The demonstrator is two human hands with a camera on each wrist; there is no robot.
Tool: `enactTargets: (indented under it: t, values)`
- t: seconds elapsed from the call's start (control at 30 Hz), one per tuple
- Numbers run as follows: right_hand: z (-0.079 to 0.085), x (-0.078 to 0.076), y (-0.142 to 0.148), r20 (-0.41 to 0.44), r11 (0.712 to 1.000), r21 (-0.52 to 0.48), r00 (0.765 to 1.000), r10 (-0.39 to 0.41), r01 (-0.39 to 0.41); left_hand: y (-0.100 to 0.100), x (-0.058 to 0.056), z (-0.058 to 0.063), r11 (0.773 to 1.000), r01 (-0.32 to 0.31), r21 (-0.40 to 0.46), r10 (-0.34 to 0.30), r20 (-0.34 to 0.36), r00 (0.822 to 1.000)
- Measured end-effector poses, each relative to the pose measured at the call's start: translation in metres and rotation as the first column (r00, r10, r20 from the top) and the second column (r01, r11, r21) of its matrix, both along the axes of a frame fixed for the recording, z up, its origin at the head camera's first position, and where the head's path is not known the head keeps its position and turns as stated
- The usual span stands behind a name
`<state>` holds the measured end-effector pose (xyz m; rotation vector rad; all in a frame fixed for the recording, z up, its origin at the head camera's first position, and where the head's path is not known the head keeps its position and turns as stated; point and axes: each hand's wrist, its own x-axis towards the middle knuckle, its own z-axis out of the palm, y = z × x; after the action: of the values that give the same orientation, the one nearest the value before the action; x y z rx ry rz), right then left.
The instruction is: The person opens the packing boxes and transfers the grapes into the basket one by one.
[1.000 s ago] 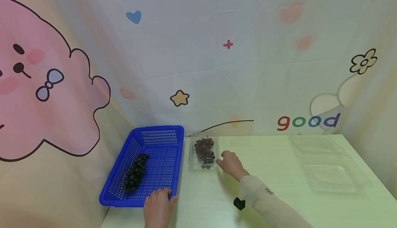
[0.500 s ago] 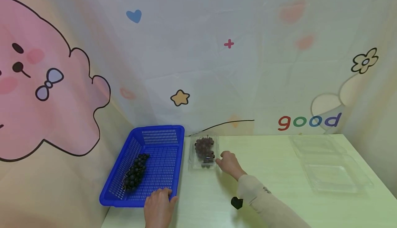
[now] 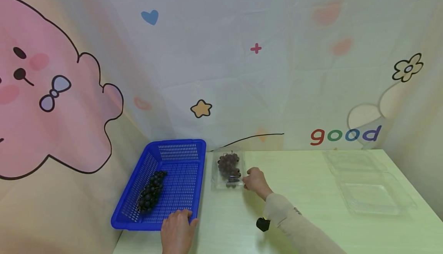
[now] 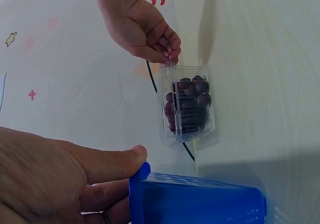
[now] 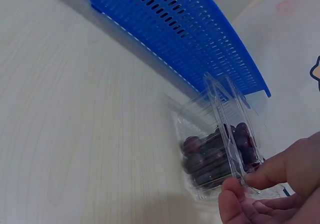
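Observation:
In the head view, my left hand [image 3: 177,230] holds the near rim of a blue plastic basket [image 3: 200,185]. Its thumb lies on the rim in the left wrist view, with the other fingers partly hidden behind. A bunch of dark grapes [image 3: 151,192] lies in the basket. Right of it stands a clear plastic clamshell box [image 3: 215,183] with the lid over reddish-purple grapes [image 3: 227,164]. My right hand [image 3: 257,182] is at the box's right side, and in the right wrist view its thumb and forefinger pinch the flange edge [image 5: 237,166].
Two more clear plastic containers [image 3: 367,198] sit at the right of the pale table [image 3: 297,185], one behind the other. A printed cloth [image 3: 221,73] hangs behind the table. A black object [image 3: 263,224] shows by the right sleeve [image 3: 287,215].
The box's near right edge and my right hand have shifted very slightly to the right, and the glint on the lid has changed. My left hand stays on the basket rim.

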<state>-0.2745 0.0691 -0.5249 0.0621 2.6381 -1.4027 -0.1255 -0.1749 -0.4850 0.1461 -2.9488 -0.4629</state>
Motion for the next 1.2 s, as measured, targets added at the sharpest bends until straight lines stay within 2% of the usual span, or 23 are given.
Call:
enactTargets:
  t: [0.4,0.83,1.2]
  values:
    - [-0.002,0.01,0.011,0.035,0.996,-0.083,0.998,0.043,-0.04,0.001,0.001,-0.001,1.0,0.0,-0.005,0.0,-0.025,1.0]
    - [0.001,0.022,0.021,0.066,0.99,-0.135,0.996,0.059,-0.05,0.001,0.0,-0.001,1.0,0.003,-0.007,-0.003,0.001,1.0]
    - [0.001,0.03,0.03,0.065,0.989,-0.115,0.993,0.098,-0.09,0.001,0.0,0.001,1.0,-0.007,0.003,0.007,0.035,0.999]
